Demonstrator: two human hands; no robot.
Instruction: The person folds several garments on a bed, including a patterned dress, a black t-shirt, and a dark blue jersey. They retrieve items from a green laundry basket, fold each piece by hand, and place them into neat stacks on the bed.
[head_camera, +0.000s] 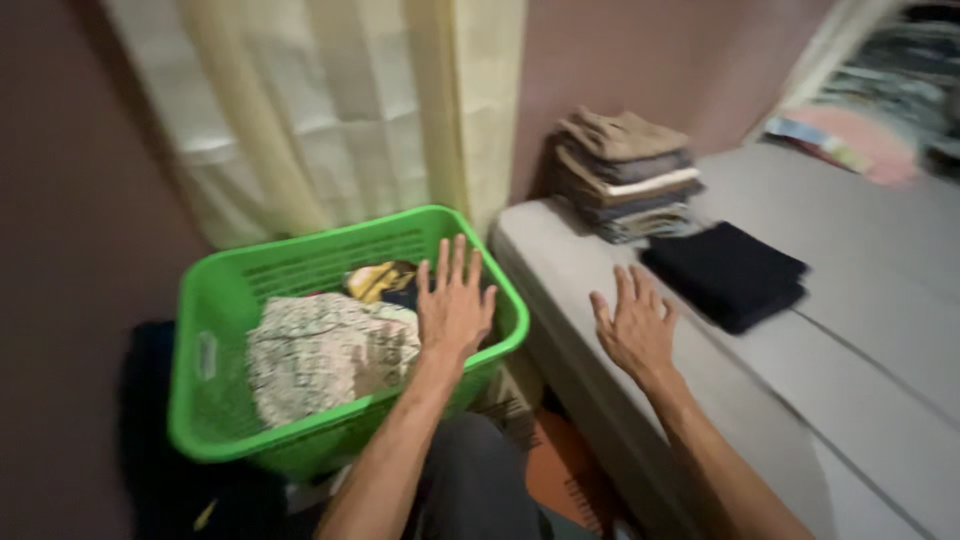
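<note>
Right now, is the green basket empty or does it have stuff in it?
It has stuff in it. The green laundry basket holds a patterned cloth and a yellow garment. The left hand reaches over them.

Your left hand (455, 300) is spread open, palm down, over the green laundry basket (210, 400), above the patterned cloth (320, 360) and a yellow garment (372, 280) inside. Your right hand (635, 330) is open over the edge of the grey bed (860, 300), near the folded black garment (725, 272). A stack of folded clothes (625, 175) sits beyond it.
</note>
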